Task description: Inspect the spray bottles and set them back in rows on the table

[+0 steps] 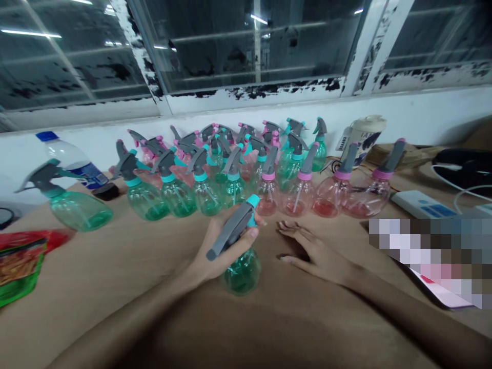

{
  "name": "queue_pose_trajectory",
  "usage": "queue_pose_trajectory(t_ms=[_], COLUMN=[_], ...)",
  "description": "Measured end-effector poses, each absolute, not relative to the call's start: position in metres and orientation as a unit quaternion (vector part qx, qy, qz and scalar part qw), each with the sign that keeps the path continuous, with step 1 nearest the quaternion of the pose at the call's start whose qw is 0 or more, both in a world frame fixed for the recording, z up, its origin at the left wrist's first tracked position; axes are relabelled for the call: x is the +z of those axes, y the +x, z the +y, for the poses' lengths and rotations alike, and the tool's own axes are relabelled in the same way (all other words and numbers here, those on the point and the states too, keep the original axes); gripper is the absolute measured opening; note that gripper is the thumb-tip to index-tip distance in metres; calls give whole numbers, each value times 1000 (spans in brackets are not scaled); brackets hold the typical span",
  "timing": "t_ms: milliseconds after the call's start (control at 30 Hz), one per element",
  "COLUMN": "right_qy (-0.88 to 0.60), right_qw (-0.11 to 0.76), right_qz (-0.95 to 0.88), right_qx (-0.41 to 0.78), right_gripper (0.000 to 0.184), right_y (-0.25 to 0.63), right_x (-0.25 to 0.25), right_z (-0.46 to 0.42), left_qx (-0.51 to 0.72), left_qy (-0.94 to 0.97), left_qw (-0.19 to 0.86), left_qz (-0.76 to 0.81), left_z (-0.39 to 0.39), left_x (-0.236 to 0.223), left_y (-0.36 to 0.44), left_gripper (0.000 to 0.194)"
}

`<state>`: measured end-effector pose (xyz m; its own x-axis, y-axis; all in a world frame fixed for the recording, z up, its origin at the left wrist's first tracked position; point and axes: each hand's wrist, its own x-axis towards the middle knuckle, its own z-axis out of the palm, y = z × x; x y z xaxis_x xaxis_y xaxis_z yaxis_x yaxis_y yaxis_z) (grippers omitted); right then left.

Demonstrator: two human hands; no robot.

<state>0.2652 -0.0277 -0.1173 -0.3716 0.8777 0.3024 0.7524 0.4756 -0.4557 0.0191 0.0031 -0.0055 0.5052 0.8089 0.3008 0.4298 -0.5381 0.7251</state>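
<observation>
My left hand [226,241] is wrapped round the neck of a green spray bottle [242,274] with a grey and turquoise trigger head. The bottle stands near the middle of the wooden table [154,277], and some green liquid shows inside it. To its right, my right hand [311,251] is held low over the tabletop, fingers apart and holding nothing. Just beyond both hands runs a front row of spray bottles, green ones [179,197] on the left and pink ones [298,197] on the right. More bottles crowd behind them, partly hidden.
At the far left a green spray bottle [80,210] stands apart, near a blue-capped drink bottle [90,171]. A red and green packet [23,261] lies at the left edge. On the right are a tumbler [365,136], a white box [423,205] and a partly pixelated flat object [448,292].
</observation>
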Motion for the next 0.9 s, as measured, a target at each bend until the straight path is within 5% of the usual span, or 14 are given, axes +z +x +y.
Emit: queue_pose_trajectory(t_ms=[300, 633, 900], right_qy=[-498, -506, -469], right_qw=[243, 228, 222], right_qz=[-825, -824, -851], right_qx=[115, 113, 82], right_gripper=[63, 69, 56], right_y=[265, 267, 268], right_x=[-119, -120, -121], right_z=[-27, -28, -25], left_qx=[310, 334, 321], left_qy=[832, 825, 835], left_qw=[277, 261, 275], left_qz=[366, 374, 352], left_z=[4, 4, 3], left_x=[-1, -6, -2], left_y=[18, 18, 18], left_gripper=[17, 35, 16])
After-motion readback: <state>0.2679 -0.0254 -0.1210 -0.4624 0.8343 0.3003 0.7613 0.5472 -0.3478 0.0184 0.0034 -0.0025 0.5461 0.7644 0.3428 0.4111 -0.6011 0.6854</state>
